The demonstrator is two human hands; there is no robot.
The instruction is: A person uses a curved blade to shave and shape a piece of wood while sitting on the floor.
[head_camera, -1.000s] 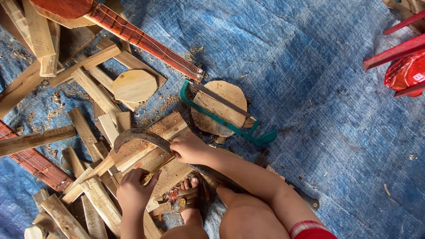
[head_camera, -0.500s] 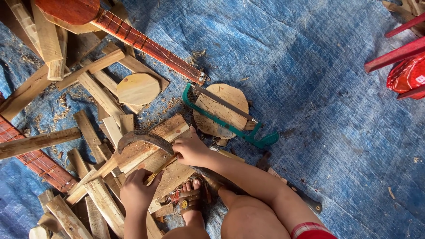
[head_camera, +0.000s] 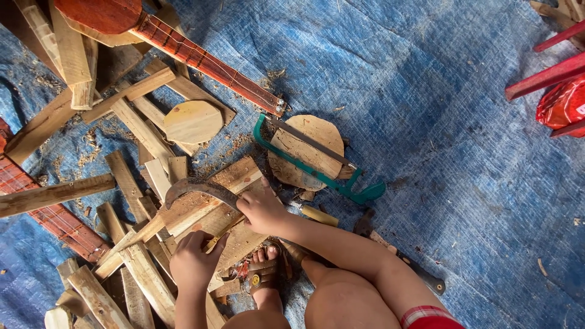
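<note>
Head view | blue tarp [head_camera: 426, 122] floor | sawdust [head_camera: 91, 137] | scattered wood offcuts [head_camera: 137, 125]

You have before you: two hands, left hand [head_camera: 194, 262] and right hand [head_camera: 262, 210]; one curved rusty sickle blade [head_camera: 198, 187]; one green-framed hacksaw [head_camera: 317, 161]; two rounded wooden discs, a paler one [head_camera: 193, 120] and a larger one [head_camera: 298, 146] under the saw; two red fretted instrument necks, one [head_camera: 201, 61] at top, one [head_camera: 52, 216] at left; one blue tarp [head_camera: 426, 122]; one sandalled foot [head_camera: 265, 277]; wooden offcuts [head_camera: 143, 131] too many and overlapped to count
</note>
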